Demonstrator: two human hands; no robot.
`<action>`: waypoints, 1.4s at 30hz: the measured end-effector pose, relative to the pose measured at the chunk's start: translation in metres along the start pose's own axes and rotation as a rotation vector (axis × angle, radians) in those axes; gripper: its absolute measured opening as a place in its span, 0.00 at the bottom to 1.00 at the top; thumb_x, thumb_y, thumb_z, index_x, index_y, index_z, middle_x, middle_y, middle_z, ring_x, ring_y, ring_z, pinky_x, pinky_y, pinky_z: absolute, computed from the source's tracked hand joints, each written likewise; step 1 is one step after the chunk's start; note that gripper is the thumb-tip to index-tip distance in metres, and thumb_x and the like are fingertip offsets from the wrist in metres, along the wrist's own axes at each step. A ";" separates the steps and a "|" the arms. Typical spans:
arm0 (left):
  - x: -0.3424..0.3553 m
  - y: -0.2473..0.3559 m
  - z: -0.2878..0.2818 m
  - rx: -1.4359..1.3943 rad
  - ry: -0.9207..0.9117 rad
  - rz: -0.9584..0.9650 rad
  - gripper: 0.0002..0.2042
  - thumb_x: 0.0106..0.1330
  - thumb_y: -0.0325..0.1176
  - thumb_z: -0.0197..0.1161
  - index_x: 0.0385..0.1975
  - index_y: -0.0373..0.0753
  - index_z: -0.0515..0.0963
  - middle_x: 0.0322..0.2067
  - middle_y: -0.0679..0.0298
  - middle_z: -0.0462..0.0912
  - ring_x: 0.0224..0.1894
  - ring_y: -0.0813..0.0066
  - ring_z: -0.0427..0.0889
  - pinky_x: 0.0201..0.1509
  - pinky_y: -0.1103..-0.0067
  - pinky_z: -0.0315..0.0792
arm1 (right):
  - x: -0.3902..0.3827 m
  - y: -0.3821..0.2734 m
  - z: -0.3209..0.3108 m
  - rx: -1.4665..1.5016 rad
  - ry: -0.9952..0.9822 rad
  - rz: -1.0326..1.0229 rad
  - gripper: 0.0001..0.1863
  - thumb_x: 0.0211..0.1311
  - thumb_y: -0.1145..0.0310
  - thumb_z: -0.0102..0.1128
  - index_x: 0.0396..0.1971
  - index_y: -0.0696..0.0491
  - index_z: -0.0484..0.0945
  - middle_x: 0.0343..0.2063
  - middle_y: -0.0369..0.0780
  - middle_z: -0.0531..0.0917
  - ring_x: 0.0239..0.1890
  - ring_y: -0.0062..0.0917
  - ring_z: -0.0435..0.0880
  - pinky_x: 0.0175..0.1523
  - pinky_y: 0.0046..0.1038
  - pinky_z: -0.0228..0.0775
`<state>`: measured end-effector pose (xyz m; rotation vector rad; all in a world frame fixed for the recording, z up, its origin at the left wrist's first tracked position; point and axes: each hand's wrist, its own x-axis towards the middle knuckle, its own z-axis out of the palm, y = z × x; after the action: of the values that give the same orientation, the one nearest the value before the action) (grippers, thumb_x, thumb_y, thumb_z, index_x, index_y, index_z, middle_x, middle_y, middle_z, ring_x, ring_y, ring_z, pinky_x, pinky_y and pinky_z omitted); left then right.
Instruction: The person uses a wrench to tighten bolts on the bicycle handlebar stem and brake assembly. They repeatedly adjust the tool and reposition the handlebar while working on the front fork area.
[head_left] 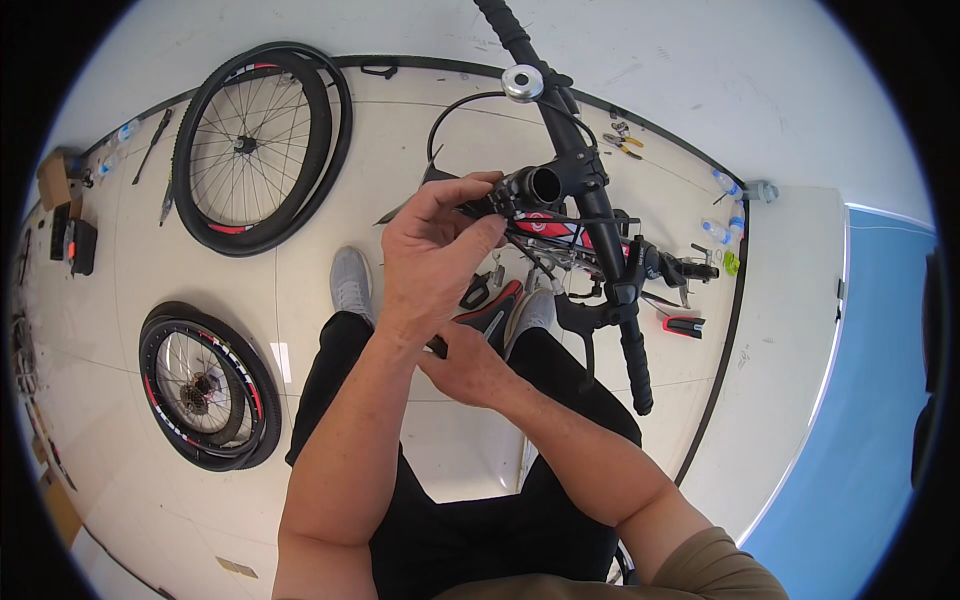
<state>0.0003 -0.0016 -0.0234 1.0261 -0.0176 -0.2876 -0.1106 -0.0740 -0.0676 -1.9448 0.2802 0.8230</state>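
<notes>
Left hand pinching black clamp part, thumb and fingers nearly together; right hand curled on mostly hidden black piece.

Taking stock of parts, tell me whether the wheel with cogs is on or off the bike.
Off: the wheel lies on the floor, apart from the bike.

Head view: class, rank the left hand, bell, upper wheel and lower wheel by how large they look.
1. Upper wheel
2. Lower wheel
3. Left hand, probably enlarged by nearness
4. Bell
</notes>
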 end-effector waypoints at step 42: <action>0.001 -0.004 -0.005 -0.001 -0.019 0.018 0.15 0.61 0.15 0.58 0.48 0.32 0.78 0.55 0.53 0.80 0.39 0.78 0.83 0.48 0.74 0.84 | -0.001 0.000 0.001 -0.002 0.003 -0.009 0.18 0.59 0.63 0.59 0.37 0.65 0.73 0.29 0.56 0.82 0.38 0.51 0.82 0.45 0.43 0.72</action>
<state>0.0010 0.0005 -0.0291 1.0215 -0.0441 -0.2807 -0.1118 -0.0736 -0.0672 -1.9485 0.2721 0.8147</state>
